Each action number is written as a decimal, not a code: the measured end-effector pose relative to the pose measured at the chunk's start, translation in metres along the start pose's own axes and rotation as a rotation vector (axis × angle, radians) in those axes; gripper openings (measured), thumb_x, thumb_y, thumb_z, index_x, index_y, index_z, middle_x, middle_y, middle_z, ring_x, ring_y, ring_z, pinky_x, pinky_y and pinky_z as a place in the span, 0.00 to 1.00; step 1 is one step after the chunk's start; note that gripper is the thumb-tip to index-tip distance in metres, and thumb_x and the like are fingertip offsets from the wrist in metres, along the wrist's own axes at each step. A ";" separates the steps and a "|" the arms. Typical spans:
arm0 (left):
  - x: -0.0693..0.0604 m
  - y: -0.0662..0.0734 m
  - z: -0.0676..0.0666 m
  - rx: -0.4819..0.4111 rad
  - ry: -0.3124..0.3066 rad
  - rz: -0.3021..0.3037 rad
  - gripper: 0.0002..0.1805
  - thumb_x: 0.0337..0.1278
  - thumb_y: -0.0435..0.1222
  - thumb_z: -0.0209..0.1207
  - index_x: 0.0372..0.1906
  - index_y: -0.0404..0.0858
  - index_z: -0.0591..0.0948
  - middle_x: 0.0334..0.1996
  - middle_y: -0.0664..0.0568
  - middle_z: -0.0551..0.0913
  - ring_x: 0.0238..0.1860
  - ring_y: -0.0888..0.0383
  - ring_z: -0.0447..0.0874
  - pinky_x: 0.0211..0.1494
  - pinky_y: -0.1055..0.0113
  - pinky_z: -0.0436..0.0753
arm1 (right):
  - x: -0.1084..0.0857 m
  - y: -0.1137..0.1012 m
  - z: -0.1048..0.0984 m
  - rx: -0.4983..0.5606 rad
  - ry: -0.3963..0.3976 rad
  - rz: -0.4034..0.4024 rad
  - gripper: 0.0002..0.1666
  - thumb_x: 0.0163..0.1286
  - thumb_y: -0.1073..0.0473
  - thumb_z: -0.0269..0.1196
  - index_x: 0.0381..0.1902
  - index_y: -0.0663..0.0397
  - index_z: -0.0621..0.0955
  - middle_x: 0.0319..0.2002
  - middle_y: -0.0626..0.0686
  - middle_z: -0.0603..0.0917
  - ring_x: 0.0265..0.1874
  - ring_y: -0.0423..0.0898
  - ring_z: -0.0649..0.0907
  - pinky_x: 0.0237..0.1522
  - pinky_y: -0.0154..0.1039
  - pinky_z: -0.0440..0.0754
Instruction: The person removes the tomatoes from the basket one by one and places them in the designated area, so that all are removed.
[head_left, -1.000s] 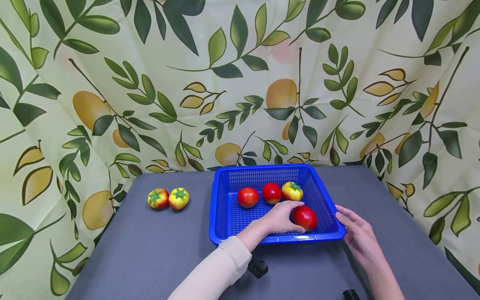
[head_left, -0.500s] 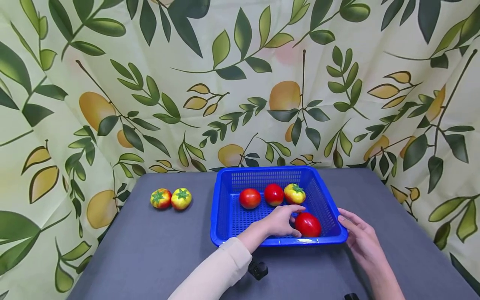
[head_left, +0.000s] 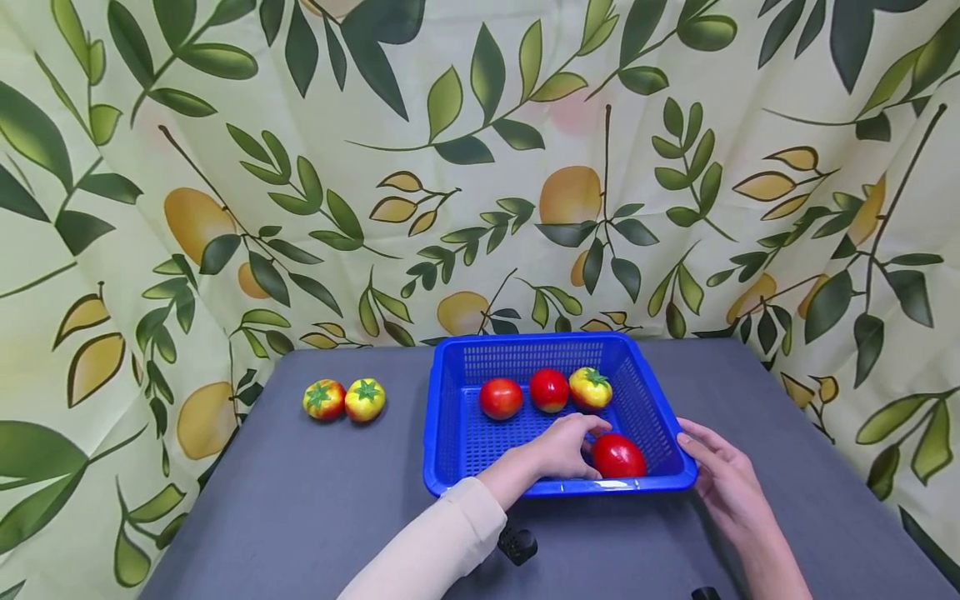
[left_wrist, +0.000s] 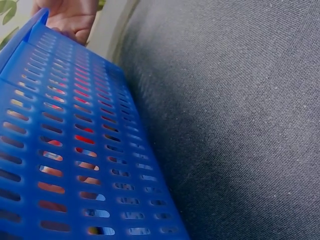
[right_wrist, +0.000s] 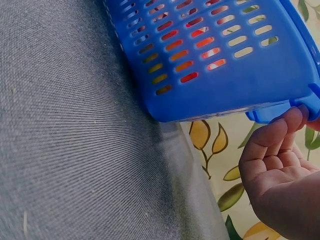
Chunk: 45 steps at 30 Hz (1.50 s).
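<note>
A blue plastic basket (head_left: 480, 487) sits on the table. In it, my left hand (head_left: 558, 450) is beside a smooth red tomato (head_left: 619, 457) near the front right corner, its fingers loosely bent and not wrapped round it. At the basket's right front corner my right hand (head_left: 723, 475) pinches the rim, thumb on top and fingers below. The right wrist view shows the right hand (right_wrist: 280, 175) at the rim. Farther back in the basket lie a red tomato (head_left: 501, 398), another red tomato (head_left: 549, 390) and a yellow tomato (head_left: 591, 388) with a green star-shaped top.
To the left on the grey table (head_left: 300, 500) lie a red-and-yellow tomato (head_left: 324, 400) and a yellow tomato (head_left: 365, 400), side by side. A leaf-patterned cloth (head_left: 487, 275) hangs behind the table. A black device (head_left: 517, 546) shows under my left wrist.
My left hand has loosened from the red tomato, which now rests lower in the basket's front right corner. The right hand keeps its hold on the rim. The head view has shifted slightly.
</note>
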<state>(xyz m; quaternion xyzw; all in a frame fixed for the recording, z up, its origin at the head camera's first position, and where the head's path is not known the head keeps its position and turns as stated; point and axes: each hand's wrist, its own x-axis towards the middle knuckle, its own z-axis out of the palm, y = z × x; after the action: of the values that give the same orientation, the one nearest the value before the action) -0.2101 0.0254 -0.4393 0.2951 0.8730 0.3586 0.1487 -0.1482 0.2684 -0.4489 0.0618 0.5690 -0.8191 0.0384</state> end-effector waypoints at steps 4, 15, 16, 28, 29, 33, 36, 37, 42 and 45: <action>0.002 -0.002 -0.001 0.016 -0.030 0.037 0.39 0.46 0.29 0.73 0.67 0.44 0.73 0.59 0.56 0.77 0.46 0.66 0.80 0.48 0.74 0.79 | 0.002 -0.002 0.000 -0.015 0.005 0.013 0.10 0.74 0.58 0.60 0.47 0.38 0.85 0.44 0.46 0.87 0.40 0.44 0.87 0.43 0.39 0.83; 0.007 -0.004 -0.002 0.030 -0.085 0.093 0.40 0.49 0.30 0.73 0.69 0.46 0.72 0.59 0.57 0.77 0.44 0.67 0.79 0.48 0.75 0.77 | 0.003 -0.001 -0.001 -0.009 0.023 0.020 0.11 0.74 0.58 0.59 0.46 0.37 0.85 0.44 0.45 0.87 0.40 0.43 0.86 0.42 0.37 0.83; 0.008 -0.004 -0.001 0.038 -0.082 0.093 0.40 0.48 0.31 0.73 0.69 0.46 0.72 0.58 0.57 0.77 0.44 0.68 0.79 0.47 0.75 0.77 | 0.003 0.000 -0.001 -0.003 0.021 0.021 0.11 0.75 0.58 0.59 0.46 0.37 0.85 0.44 0.45 0.87 0.39 0.43 0.86 0.42 0.37 0.83; 0.009 -0.002 -0.002 0.139 -0.025 0.078 0.35 0.46 0.38 0.75 0.64 0.47 0.77 0.49 0.59 0.77 0.50 0.67 0.72 0.49 0.76 0.73 | 0.003 -0.001 0.000 -0.004 0.032 0.046 0.11 0.74 0.57 0.59 0.44 0.35 0.86 0.43 0.43 0.87 0.40 0.42 0.86 0.43 0.36 0.83; 0.010 -0.002 -0.002 0.144 -0.023 0.077 0.35 0.46 0.38 0.75 0.64 0.47 0.78 0.50 0.59 0.77 0.51 0.66 0.72 0.50 0.76 0.73 | 0.004 -0.001 0.000 0.006 0.026 0.040 0.11 0.75 0.58 0.59 0.44 0.36 0.86 0.43 0.44 0.87 0.40 0.42 0.86 0.43 0.37 0.83; 0.012 -0.001 -0.001 0.123 -0.029 0.095 0.35 0.47 0.38 0.75 0.64 0.45 0.76 0.55 0.60 0.78 0.49 0.68 0.76 0.51 0.76 0.74 | 0.003 -0.002 -0.001 0.039 0.011 0.009 0.13 0.75 0.60 0.58 0.45 0.39 0.87 0.43 0.46 0.87 0.40 0.43 0.86 0.42 0.37 0.83; 0.013 0.000 0.000 0.089 -0.041 0.094 0.35 0.48 0.37 0.74 0.64 0.45 0.75 0.55 0.61 0.78 0.41 0.70 0.77 0.46 0.78 0.75 | 0.002 -0.002 -0.002 0.041 0.007 0.013 0.13 0.75 0.60 0.57 0.44 0.38 0.87 0.43 0.46 0.87 0.40 0.43 0.86 0.42 0.37 0.83; 0.012 -0.001 0.000 0.083 -0.043 0.092 0.35 0.48 0.37 0.74 0.64 0.46 0.75 0.55 0.61 0.79 0.40 0.70 0.77 0.45 0.78 0.75 | 0.002 -0.002 -0.003 0.040 0.008 0.018 0.13 0.75 0.60 0.58 0.44 0.38 0.87 0.43 0.46 0.87 0.40 0.43 0.86 0.42 0.37 0.83; 0.012 -0.002 -0.001 0.052 -0.028 0.110 0.32 0.48 0.39 0.74 0.61 0.45 0.76 0.53 0.60 0.80 0.43 0.69 0.78 0.47 0.78 0.74 | 0.004 -0.001 -0.001 0.013 0.028 0.044 0.11 0.74 0.57 0.60 0.43 0.35 0.87 0.43 0.43 0.87 0.40 0.42 0.86 0.44 0.37 0.83; 0.011 -0.003 -0.001 0.046 -0.030 0.118 0.31 0.50 0.41 0.73 0.61 0.45 0.76 0.52 0.60 0.80 0.48 0.68 0.78 0.50 0.77 0.74 | 0.005 -0.001 -0.001 0.000 0.039 0.055 0.10 0.74 0.56 0.61 0.42 0.34 0.87 0.43 0.42 0.87 0.41 0.41 0.86 0.44 0.37 0.83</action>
<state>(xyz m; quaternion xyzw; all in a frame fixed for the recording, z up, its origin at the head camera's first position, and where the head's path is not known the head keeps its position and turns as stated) -0.2208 0.0301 -0.4411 0.3548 0.8597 0.3423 0.1336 -0.1528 0.2698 -0.4493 0.0934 0.5679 -0.8163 0.0496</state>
